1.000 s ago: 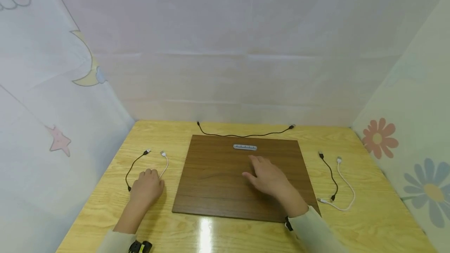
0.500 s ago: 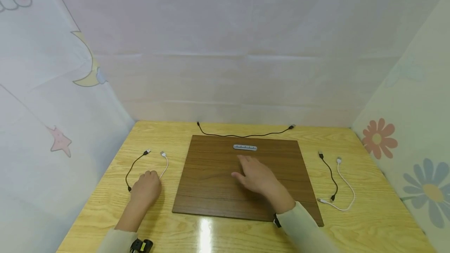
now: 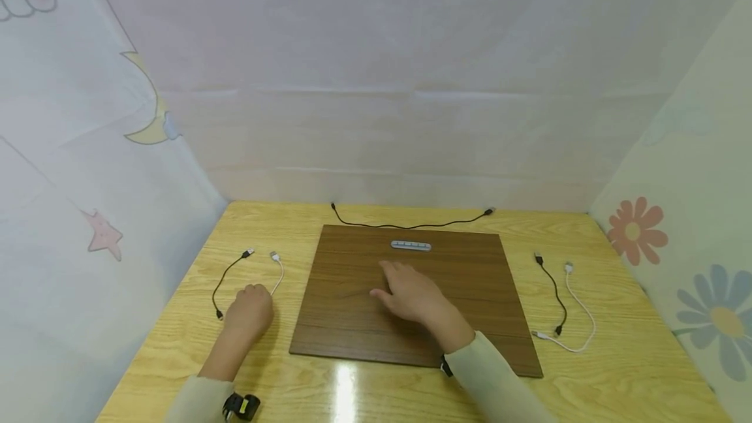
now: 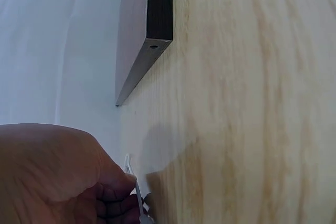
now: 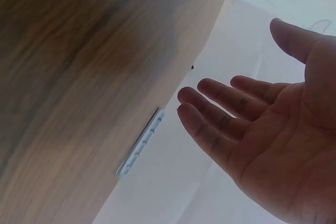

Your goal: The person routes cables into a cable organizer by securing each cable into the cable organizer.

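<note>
At the left of the table, my left hand (image 3: 249,312) pinches a short white USB cable (image 3: 281,275); its USB plug end lies on the table beyond the fingers. In the left wrist view the cable (image 4: 138,195) runs between thumb and curled fingers. My right hand (image 3: 409,292) hovers with spread fingers over the brown wooden board (image 3: 346,318), holding nothing. Beyond its fingertips, near the board's far edge, sits a light grey slotted cable holder (image 3: 411,246). The right wrist view shows the open palm (image 5: 283,140) apart from that holder.
A short black USB cable (image 3: 222,279) lies left of my left hand. A longer black cable (image 3: 405,226) stretches behind the board. On the right lie another black cable (image 3: 555,289) and a white cable (image 3: 590,318). Patterned cloth walls (image 3: 376,123) enclose the table.
My right hand has moved left across the board, still with nothing in it. The left hand keeps its grip on the white cable, almost in place.
</note>
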Available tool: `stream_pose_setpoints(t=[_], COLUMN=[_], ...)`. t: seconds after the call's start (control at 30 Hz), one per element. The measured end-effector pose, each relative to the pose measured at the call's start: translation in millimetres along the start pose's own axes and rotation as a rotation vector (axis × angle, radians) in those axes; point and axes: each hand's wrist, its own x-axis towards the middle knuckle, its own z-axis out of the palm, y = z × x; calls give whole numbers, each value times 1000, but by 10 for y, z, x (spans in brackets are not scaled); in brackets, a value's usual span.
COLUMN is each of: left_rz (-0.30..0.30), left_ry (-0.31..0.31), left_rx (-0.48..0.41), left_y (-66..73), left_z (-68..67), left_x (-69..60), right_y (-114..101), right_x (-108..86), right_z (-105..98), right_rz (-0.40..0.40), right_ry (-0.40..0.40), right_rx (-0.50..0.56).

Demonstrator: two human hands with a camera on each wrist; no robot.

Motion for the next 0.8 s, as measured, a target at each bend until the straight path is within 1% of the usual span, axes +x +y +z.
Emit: stream_pose_setpoints(t=[0.07,0.23,0.4,0.57,0.63,0.7,0.8], left_rz=[2,18,19,29,28,12,0], left_ry=[10,51,44,46,50,51,76], left_rx=[-8,-63,-93,-89,-90,-111,-144], left_y=[12,50,75,73,72,74,96], left_z=[-10,-75,-142,-179,-189,-197,-207], left_x=[7,21,13,20,34,49,77], right_y=[-29,-117,-212,-297,-322,-343,-367], right_x=[17,45,84,138,161,185,214], right_z=[0,-20,-6,33,50,65,74], right_rz=[-6,-21,-40,-59,-60,-59,-55], right_ry=[-9,-29,-50,-63,-70,-78,-80], right_rx=[1,24,40,48,53,58,72])
